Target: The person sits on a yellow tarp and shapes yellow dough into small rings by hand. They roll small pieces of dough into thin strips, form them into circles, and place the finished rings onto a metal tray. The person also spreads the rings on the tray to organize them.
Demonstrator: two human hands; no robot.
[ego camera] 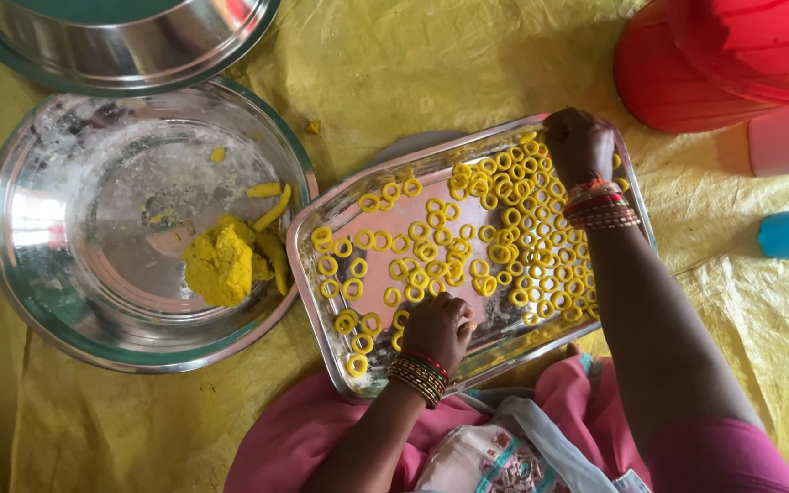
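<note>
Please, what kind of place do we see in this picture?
Probably a home or small workshop floor used for making snacks. A yellow sheet covers the ground; a steel tray holds dough rings, and a wide steel bowl holds yellow dough.

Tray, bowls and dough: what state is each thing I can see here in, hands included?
Rectangular steel tray: flat on the yellow sheet, crowded with rings.
Dough rings: shaped, lying loose, densest at the right.
Dough lump: unshaped, in the bowl.
Large steel bowl: mostly bare, smeared.
Left hand: fingers curled, on the tray's near side.
Right hand: closed, at the tray's far corner.
</note>
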